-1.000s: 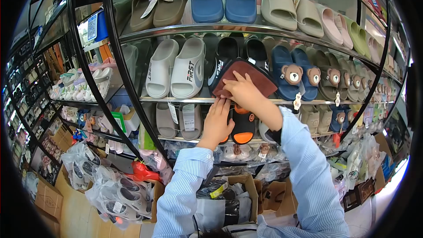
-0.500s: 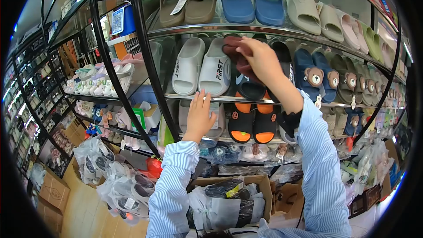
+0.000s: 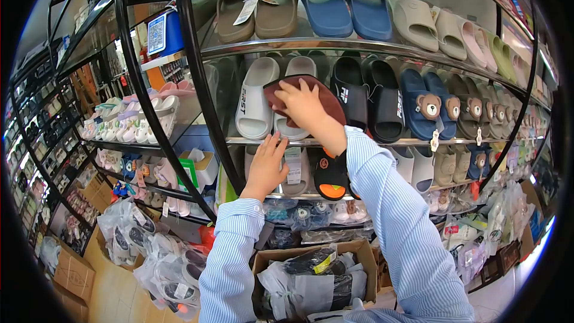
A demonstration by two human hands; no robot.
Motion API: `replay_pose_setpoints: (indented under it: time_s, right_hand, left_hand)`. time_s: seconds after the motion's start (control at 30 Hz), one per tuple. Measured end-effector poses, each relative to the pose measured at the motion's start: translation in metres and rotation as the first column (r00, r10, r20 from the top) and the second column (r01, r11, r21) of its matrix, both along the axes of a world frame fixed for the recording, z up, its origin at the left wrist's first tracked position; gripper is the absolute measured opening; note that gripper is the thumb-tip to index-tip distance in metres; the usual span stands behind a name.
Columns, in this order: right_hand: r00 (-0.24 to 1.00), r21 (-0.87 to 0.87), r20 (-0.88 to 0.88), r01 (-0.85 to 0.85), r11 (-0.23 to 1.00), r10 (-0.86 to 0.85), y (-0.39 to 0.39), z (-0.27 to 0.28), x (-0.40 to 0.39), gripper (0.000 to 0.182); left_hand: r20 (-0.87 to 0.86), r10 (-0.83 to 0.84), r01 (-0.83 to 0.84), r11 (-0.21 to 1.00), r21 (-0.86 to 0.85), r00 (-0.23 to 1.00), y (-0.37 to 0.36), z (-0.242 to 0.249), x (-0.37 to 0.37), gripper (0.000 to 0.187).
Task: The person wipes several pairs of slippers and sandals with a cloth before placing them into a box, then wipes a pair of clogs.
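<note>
My right hand [image 3: 302,106] holds a maroon cloth [image 3: 327,103] against the right one of two light grey slides on the middle shelf. The cloth covers much of that slide [image 3: 300,67]; its mate, the left grey slide [image 3: 252,121], shows "FIRST" lettering on its side. With fingers stretched out, my left hand [image 3: 264,170] rests at the metal shelf edge [image 3: 359,140], just below the grey pair. Black slides [image 3: 382,110] stand right of the cloth. Beneath my right forearm, a black and orange slide [image 3: 329,170] is partly hidden on the lower shelf.
Brown slides [image 3: 276,15] and blue slides [image 3: 326,12] line the upper shelf. Blue bear slides [image 3: 417,98] stand farther right. A black rack post [image 3: 203,90] rises at left. Below are an open cardboard box [image 3: 368,257] with wrapped goods and bagged shoes [image 3: 170,269] on the floor.
My right hand has moved left with the cloth, from the black slides onto the right grey slide. The cloth is spread wider. My left hand stays near the shelf edge.
</note>
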State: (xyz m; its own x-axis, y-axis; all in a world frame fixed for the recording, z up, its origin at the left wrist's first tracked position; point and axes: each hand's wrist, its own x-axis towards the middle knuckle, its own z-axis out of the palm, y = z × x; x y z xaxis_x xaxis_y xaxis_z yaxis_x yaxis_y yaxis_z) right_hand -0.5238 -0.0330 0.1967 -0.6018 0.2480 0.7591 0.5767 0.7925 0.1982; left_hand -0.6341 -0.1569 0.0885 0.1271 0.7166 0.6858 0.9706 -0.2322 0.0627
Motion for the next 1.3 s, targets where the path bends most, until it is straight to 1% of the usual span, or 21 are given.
replay_pose_setpoints:
  time_s: [0.03,0.07,0.17,0.23,0.33,0.37,0.43,0.47,0.5,0.57,0.63,0.7,0.77,0.83,0.97,1.03,1.07,1.13,1.17,1.23,1.3]
  right_hand:
    - [1.000,-0.054,-0.029,-0.011,0.999,0.009,-0.001,-0.004,-0.003,0.037]
    - [0.998,-0.086,0.054,0.045,0.995,-0.041,0.003,-0.004,-0.002,0.038]
    - [0.994,-0.125,0.106,0.046,0.991,-0.033,0.001,-0.002,0.001,0.039]
    - [0.993,-0.121,0.111,0.058,0.991,-0.045,0.001,-0.006,0.002,0.039]
    - [0.994,-0.033,0.103,0.033,0.999,-0.030,-0.002,-0.015,0.004,0.039]
    - [0.994,-0.038,0.105,0.039,0.999,-0.034,-0.004,-0.021,0.006,0.039]
    - [0.976,0.013,0.211,0.056,0.998,-0.058,-0.013,-0.031,0.011,0.039]
    - [0.983,0.064,0.182,0.018,0.998,-0.029,-0.018,-0.035,0.013,0.036]
    - [0.982,0.065,0.184,0.017,0.998,-0.029,-0.016,-0.042,0.012,0.036]
    - [0.989,0.053,0.107,-0.104,0.993,0.098,-0.008,-0.057,0.009,0.028]
    - [0.991,0.071,0.054,-0.126,0.989,0.123,-0.022,-0.053,0.013,0.023]
    - [0.975,-0.087,0.220,-0.021,0.996,0.040,-0.029,-0.051,0.018,0.025]
    - [0.981,-0.106,0.196,0.009,0.994,0.012,-0.035,-0.053,0.016,0.024]
    - [0.992,-0.140,0.121,0.055,0.989,-0.038,-0.039,-0.054,0.013,0.026]
    - [0.987,-0.173,0.133,0.112,0.979,-0.090,-0.038,-0.051,0.010,0.027]
    - [0.994,-0.287,0.087,0.091,0.954,-0.069,-0.037,-0.048,0.012,0.029]
    - [0.994,-0.284,0.082,0.091,0.955,-0.071,-0.036,-0.046,0.013,0.029]
    - [0.996,-0.425,0.069,0.083,0.901,-0.059,-0.037,-0.040,0.014,0.030]
    - [0.996,-0.423,0.065,0.080,0.903,-0.058,-0.037,-0.038,0.014,0.030]
    - [0.997,-0.545,0.062,0.076,0.835,-0.050,-0.037,-0.035,0.015,0.030]
    - [0.996,-0.562,0.067,0.082,0.823,-0.054,-0.036,-0.034,0.015,0.031]
  left_hand:
    - [0.008,-0.010,0.010,1.000,0.003,1.000,0.001,-0.002,0.000,0.065]
    - [0.018,-0.018,0.018,1.000,0.006,1.000,0.003,-0.003,-0.001,0.064]
    - [0.003,-0.017,0.017,0.999,0.040,1.000,0.005,-0.001,0.001,0.065]
    - [-0.002,-0.033,0.033,0.998,0.059,0.999,0.011,-0.001,0.002,0.064]
    - [0.060,-0.034,0.030,0.997,0.078,0.998,0.015,-0.002,0.007,0.059]
    - [0.062,-0.039,0.035,0.997,0.074,0.997,0.016,-0.001,0.008,0.059]
    - [0.074,-0.013,0.009,0.999,0.050,0.997,0.013,0.001,0.009,0.057]
    - [0.081,-0.020,0.015,0.998,0.067,0.997,0.014,-0.002,0.007,0.056]
    - [0.083,-0.019,0.014,0.998,0.068,0.996,0.013,-0.003,0.008,0.056]
    - [0.078,-0.003,0.001,1.000,0.025,0.997,0.010,-0.002,0.009,0.057]
    - [0.078,-0.001,-0.002,1.000,0.029,0.997,0.010,-0.005,0.009,0.058]
    - [0.078,-0.004,0.001,0.999,0.032,0.997,0.010,-0.007,0.012,0.059]
    - [0.043,0.053,-0.053,0.998,0.018,0.998,0.009,-0.009,0.015,0.062]
    - [0.026,0.066,-0.066,0.998,-0.006,0.997,0.007,-0.010,0.017,0.064]
    - [0.026,0.090,-0.089,0.996,-0.033,0.996,0.004,-0.015,0.021,0.071]
    - [0.029,0.108,-0.106,0.993,-0.047,0.994,-0.001,-0.019,0.026,0.072]
    - [0.033,0.127,-0.125,0.990,-0.064,0.991,-0.004,-0.019,0.027,0.074]
    - [0.020,0.137,-0.135,0.989,-0.065,0.990,-0.006,-0.023,0.026,0.076]
    - [0.011,0.147,-0.146,0.987,-0.073,0.989,-0.007,-0.024,0.025,0.078]
    - [0.030,0.136,-0.134,0.989,-0.069,0.990,-0.009,-0.021,0.024,0.078]
    - [0.053,0.123,-0.120,0.991,-0.067,0.991,-0.011,-0.019,0.024,0.077]
